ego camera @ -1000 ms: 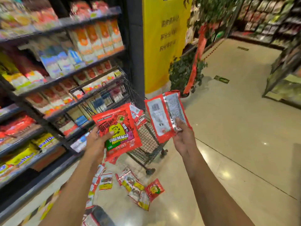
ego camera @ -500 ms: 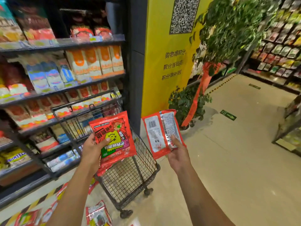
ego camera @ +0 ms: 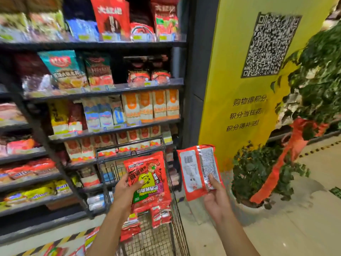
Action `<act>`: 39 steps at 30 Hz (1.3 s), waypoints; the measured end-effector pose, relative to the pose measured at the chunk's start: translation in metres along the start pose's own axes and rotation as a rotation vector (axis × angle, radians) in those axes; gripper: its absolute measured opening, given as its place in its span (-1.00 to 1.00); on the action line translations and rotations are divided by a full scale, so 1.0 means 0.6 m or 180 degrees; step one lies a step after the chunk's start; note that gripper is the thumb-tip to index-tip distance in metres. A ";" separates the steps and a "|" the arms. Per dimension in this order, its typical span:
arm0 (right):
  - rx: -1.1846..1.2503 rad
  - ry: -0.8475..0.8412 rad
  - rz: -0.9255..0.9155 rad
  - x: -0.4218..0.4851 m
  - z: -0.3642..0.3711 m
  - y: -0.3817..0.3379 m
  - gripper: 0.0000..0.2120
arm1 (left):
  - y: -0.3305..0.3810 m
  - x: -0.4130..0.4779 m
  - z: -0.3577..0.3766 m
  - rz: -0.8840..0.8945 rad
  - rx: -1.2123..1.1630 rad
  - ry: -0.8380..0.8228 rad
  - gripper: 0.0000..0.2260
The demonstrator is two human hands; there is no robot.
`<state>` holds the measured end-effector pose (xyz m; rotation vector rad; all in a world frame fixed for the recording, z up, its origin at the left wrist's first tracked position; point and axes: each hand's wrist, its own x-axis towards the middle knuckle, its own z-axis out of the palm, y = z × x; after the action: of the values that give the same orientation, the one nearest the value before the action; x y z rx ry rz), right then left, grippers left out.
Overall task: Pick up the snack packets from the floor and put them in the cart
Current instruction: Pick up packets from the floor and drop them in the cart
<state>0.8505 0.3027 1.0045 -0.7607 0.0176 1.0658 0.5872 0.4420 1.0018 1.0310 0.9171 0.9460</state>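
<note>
— Which step?
— Delivery, I'd judge. Left hand (ego camera: 127,191) grips the printed snack packets (ego camera: 149,178) over the wire cart (ego camera: 178,224), six o'clock; right hand (ego camera: 215,198) pinches the barcode-side packets (ego camera: 197,170), five o'clock, beside the cart.
— Next?
— Swing right inward, release both.

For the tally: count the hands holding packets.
2: left hand grips red packets above the cart; right hand holds a barcode-side packet beside it. None hidden.
</note>
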 end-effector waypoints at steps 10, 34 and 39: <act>-0.0279 -0.0593 0.0673 0.210 0.102 -0.096 -0.74 | 0.051 0.079 0.126 0.0188 0.0199 0.0975 -0.60; -0.1102 0.0220 0.1613 0.450 0.059 0.243 -0.74 | -0.120 0.358 -0.156 -0.0852 0.0557 0.1460 -0.67; -0.0755 0.0404 0.1560 0.510 0.044 0.315 -0.71 | -0.217 0.454 -0.248 -0.1195 0.0796 0.1329 -0.64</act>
<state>0.8474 0.6056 0.8086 -1.0707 0.1972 1.4998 0.5598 0.7074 0.7960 0.8361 1.5491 0.7496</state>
